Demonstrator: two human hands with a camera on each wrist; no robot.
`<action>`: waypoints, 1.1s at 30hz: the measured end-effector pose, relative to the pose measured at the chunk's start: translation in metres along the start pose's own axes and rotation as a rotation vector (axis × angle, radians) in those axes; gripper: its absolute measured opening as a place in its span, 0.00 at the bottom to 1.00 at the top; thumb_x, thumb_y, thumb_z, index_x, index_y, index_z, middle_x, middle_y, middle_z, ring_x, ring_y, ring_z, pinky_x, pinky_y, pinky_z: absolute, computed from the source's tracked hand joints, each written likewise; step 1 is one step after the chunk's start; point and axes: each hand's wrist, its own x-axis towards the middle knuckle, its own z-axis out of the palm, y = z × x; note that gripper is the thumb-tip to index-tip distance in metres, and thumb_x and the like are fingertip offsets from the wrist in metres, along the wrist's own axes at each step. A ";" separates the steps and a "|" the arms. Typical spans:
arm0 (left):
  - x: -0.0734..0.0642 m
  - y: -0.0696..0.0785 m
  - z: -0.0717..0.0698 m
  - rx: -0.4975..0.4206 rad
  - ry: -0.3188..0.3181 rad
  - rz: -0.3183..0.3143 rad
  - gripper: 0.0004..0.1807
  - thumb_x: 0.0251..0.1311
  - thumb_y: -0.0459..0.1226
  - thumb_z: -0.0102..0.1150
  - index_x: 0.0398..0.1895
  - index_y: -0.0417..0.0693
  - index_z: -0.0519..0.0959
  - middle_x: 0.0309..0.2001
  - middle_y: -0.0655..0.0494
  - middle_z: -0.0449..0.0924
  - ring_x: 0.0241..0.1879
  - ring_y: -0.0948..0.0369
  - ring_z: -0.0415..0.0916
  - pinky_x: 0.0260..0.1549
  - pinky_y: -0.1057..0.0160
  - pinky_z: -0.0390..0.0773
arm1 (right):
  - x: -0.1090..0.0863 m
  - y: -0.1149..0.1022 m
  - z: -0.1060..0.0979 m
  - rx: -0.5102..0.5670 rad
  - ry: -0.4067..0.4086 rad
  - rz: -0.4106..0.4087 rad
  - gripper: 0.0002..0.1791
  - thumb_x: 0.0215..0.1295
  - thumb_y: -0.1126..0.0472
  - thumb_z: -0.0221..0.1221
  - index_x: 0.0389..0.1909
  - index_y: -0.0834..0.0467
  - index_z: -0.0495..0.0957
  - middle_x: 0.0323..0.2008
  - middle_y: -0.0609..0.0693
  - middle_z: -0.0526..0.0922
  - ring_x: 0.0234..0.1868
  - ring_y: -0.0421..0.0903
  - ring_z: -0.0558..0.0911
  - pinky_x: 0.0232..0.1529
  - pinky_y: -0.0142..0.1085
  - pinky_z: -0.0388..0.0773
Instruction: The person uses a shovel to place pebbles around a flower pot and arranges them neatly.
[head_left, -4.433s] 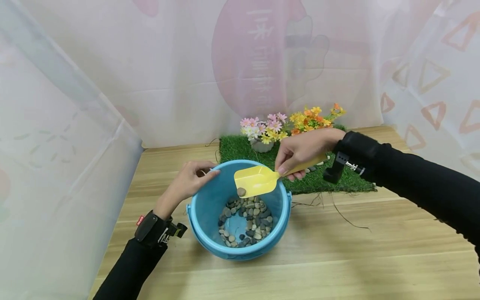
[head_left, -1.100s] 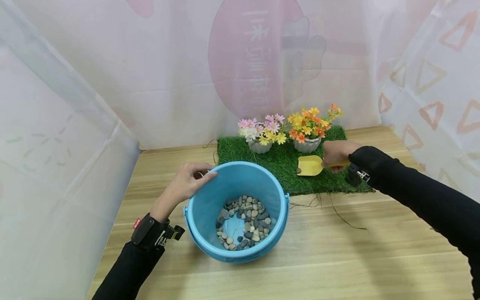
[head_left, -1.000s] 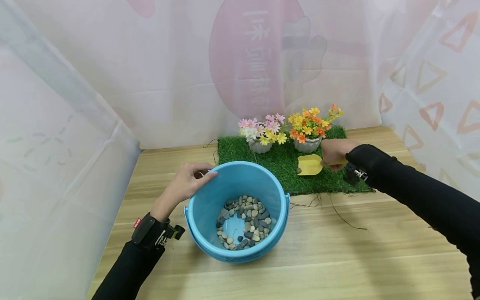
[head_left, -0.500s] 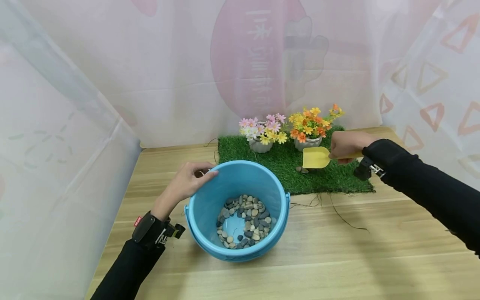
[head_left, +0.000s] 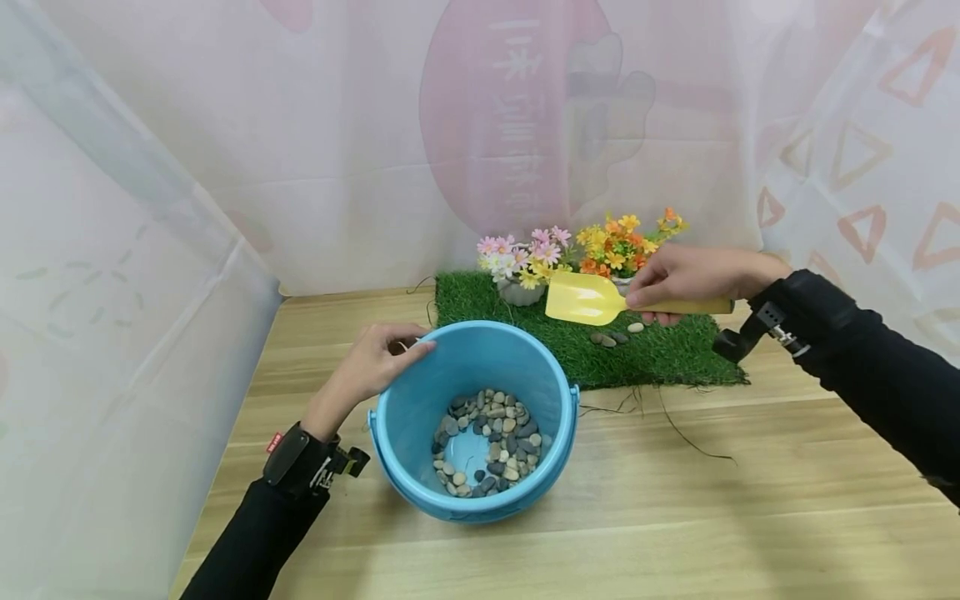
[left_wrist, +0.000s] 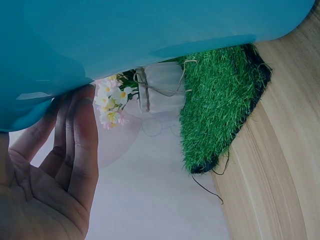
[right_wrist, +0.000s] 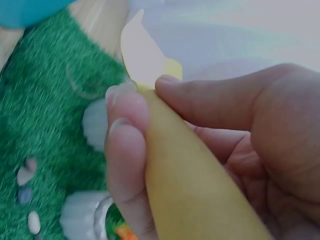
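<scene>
My left hand (head_left: 367, 367) pinches the far left rim of a blue bucket (head_left: 408, 417), fingers outside and thumb over the edge. Grey, tan and dark pebbles (head_left: 513, 446) lie on the bucket's floor, with a bare patch among them. In my right hand (head_left: 693, 273) is a small yellow shovel (head_left: 585, 300), gripped near the neck of its wooden handle (right_wrist: 192, 175). The blade hangs above the artificial grass mat (head_left: 555, 337), pointing left, with no stone showing on it. Below it and to the right, several pebbles (head_left: 607, 341) lie in a short row on the grass.
At the back of the mat stand a pot of pink, white and yellow flowers (head_left: 522, 287) and a pot of orange and yellow flowers (head_left: 617, 250), partly behind my right hand. Loose dark threads (head_left: 690, 442) trail from the mat onto the wooden table (head_left: 675, 517). Printed curtains enclose the back and sides.
The shovel carried a pebble from over the bucket to the grass and tipped down there. It has since risen and swung left, leaving the stone in the row. My left hand stayed on the rim.
</scene>
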 end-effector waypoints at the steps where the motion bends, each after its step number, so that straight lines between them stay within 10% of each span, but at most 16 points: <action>1: 0.000 0.000 0.000 0.001 -0.002 0.000 0.13 0.62 0.48 0.55 0.44 0.55 0.81 0.32 0.64 0.81 0.24 0.67 0.77 0.22 0.62 0.78 | 0.001 -0.005 0.000 -0.001 -0.002 -0.007 0.14 0.69 0.53 0.51 0.32 0.57 0.80 0.29 0.57 0.78 0.28 0.52 0.77 0.33 0.40 0.77; 16: -0.003 0.000 -0.001 -0.004 0.003 0.006 0.13 0.62 0.48 0.55 0.44 0.54 0.81 0.34 0.62 0.81 0.24 0.67 0.77 0.22 0.63 0.79 | 0.039 -0.087 0.026 -0.119 -0.104 -0.220 0.11 0.69 0.55 0.52 0.30 0.51 0.81 0.25 0.53 0.78 0.23 0.50 0.74 0.29 0.42 0.76; 24: -0.004 0.000 -0.001 0.024 0.005 0.003 0.12 0.63 0.47 0.54 0.44 0.54 0.81 0.34 0.62 0.80 0.26 0.65 0.77 0.23 0.63 0.79 | 0.070 -0.121 0.047 -0.355 -0.121 -0.341 0.18 0.68 0.59 0.53 0.16 0.57 0.74 0.11 0.47 0.66 0.13 0.42 0.64 0.23 0.34 0.67; 33: -0.002 0.000 -0.002 0.016 -0.007 0.018 0.12 0.63 0.47 0.54 0.44 0.55 0.81 0.34 0.61 0.81 0.24 0.67 0.77 0.24 0.62 0.79 | 0.101 -0.142 0.074 -0.662 -0.080 -0.203 0.21 0.64 0.57 0.57 0.13 0.49 0.63 0.12 0.44 0.54 0.14 0.40 0.55 0.21 0.33 0.57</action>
